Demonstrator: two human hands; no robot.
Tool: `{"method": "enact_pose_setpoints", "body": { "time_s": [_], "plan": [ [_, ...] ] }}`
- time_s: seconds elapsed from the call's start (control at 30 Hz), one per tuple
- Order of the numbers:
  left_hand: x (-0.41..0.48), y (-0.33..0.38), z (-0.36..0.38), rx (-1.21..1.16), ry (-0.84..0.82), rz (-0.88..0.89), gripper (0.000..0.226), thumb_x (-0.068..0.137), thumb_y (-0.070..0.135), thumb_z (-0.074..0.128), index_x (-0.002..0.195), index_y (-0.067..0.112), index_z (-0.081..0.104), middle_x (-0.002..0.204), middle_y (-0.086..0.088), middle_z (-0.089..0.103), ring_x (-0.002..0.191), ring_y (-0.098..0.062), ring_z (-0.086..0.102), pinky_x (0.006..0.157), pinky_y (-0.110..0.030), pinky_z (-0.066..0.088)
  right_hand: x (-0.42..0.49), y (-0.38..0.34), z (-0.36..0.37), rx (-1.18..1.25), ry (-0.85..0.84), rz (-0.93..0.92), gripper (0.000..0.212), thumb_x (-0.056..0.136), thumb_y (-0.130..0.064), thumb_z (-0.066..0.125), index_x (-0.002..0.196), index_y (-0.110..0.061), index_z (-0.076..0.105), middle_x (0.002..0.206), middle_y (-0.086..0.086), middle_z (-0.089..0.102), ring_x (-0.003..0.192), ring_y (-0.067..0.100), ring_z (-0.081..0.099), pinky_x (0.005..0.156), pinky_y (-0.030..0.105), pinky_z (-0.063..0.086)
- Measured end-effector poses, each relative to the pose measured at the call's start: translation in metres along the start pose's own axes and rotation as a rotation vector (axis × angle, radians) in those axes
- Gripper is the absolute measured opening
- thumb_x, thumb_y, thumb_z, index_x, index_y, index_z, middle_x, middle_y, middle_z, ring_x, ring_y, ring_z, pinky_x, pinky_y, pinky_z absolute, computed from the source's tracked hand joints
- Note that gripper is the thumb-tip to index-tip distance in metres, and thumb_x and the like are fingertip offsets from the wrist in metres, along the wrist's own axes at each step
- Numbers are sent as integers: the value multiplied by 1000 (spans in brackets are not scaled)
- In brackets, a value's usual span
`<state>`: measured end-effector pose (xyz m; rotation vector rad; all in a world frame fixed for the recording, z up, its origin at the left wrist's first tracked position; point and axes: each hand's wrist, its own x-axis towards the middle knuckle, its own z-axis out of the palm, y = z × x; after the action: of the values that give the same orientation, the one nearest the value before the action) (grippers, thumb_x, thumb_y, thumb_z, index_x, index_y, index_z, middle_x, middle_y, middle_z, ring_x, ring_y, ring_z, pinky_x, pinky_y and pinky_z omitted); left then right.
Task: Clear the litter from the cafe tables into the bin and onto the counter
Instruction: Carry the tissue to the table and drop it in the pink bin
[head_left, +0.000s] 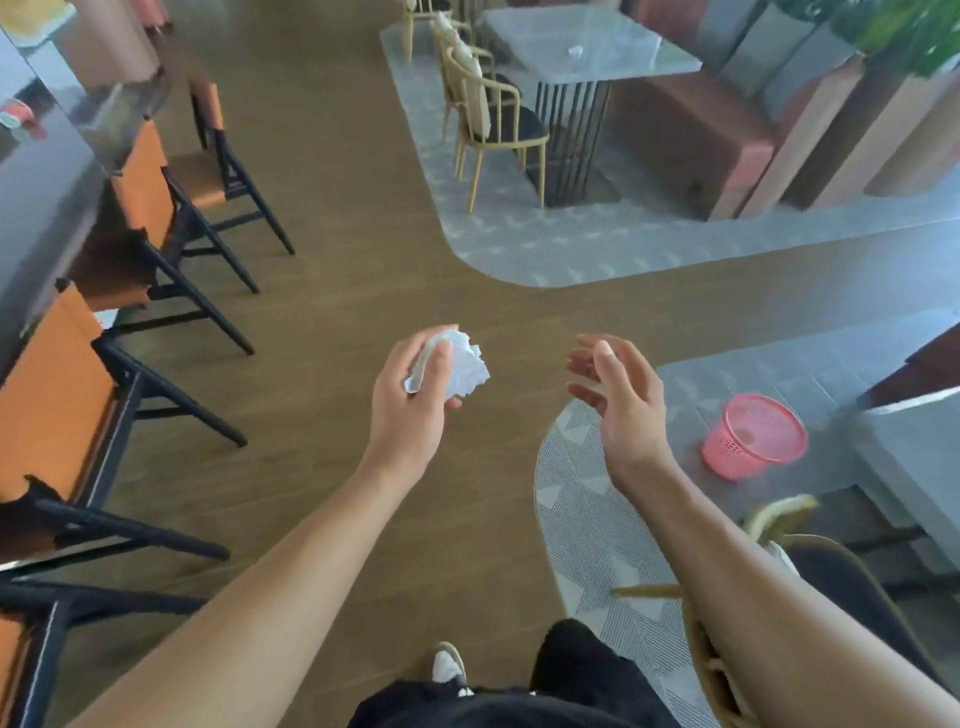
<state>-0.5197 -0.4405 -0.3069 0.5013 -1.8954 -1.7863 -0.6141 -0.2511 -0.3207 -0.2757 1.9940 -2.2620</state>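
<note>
- Here, both bare forearms reach forward over the wood-plank floor (337, 249), held apart from each other.
- The left hand (410, 402) is turned back-up, its thumb and fingers curled round a crumpled white paper ball (467, 366).
- The ball is sharply creased and bulges out past the fingers on the hand's right side.
- The right hand (621, 397) stands thumb-up with the palm facing left, its fingers loosely spread, slightly bent and holding nothing.
- A pink plastic bin (753, 436), round with lattice walls, stands upright on grey floor tiles to the right of the right hand, near it but apart.
- Far ahead, a small white scrap (575, 52) lies on a grey marble-look desk (623, 36) with a ribbed dark pedestal.
- Pale cane-framed chairs (493, 109) stand just beside that desk.
- Along the left, orange-backed chairs (57, 395) with angular black frames line a dark glossy desk (41, 208).
- A pale floor patch (587, 525) patterned with striped triangles lies under the right forearm.
</note>
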Motion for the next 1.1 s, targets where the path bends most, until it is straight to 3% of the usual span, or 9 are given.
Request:
{"method": "enact_pose_setpoints", "body": {
  "time_s": [0.23, 0.47, 0.63, 0.73, 0.87, 0.97, 1.1],
  "plan": [
    [75, -25, 73, 20, -203, -34, 33, 101, 44, 53, 121, 27, 73, 125, -8, 71, 101, -21, 71, 66, -23, 57, 65, 17, -42, 16, 196, 12, 27, 96, -45, 58, 103, -27, 77, 104, 3, 74, 105, 16, 70, 88, 35, 59],
    [164, -40, 197, 80, -419, -9, 36, 100, 43, 54, 121, 21, 73, 123, -9, 70, 102, -23, 71, 65, -25, 58, 164, 35, -120, 76, 409, 2, 23, 96, -40, 56, 102, -28, 75, 103, 2, 74, 102, 16, 70, 88, 38, 56],
    [227, -43, 303, 116, -519, 30, 33, 99, 40, 56, 118, 20, 74, 121, -11, 71, 88, -4, 69, 63, -12, 52, 241, 33, -183, 88, 488, 4, 22, 96, -37, 55, 102, -25, 73, 99, 0, 72, 97, 11, 69, 86, 37, 54],
    [250, -46, 369, 97, -601, 47, 40, 91, 55, 55, 116, 29, 74, 122, -9, 71, 98, -10, 70, 70, -15, 54, 275, 27, -228, 69, 545, -10, 21, 99, -34, 55, 103, -23, 72, 102, 3, 71, 98, 13, 68, 88, 39, 54],
    [270, -54, 440, 74, -737, 32, 40, 90, 57, 55, 116, 33, 73, 126, -9, 70, 112, -18, 69, 81, -30, 59, 295, 20, -280, 46, 672, -6, 26, 96, -39, 56, 106, -21, 73, 99, -2, 73, 96, 11, 70, 83, 32, 56],
    [279, -61, 487, 101, -827, 45, 39, 90, 57, 56, 118, 36, 73, 125, -1, 71, 112, -14, 70, 86, -31, 58, 299, 21, -317, 19, 772, -19, 29, 94, -47, 59, 105, -24, 74, 102, 2, 74, 100, 18, 71, 87, 43, 57],
    [286, -67, 549, 90, -959, 50, 32, 87, 56, 58, 112, 43, 71, 125, -2, 71, 113, -14, 69, 91, -28, 56, 307, 21, -358, 9, 910, -12, 31, 87, -59, 60, 100, -34, 75, 100, -1, 75, 100, 18, 71, 85, 38, 57]
  ]
}}
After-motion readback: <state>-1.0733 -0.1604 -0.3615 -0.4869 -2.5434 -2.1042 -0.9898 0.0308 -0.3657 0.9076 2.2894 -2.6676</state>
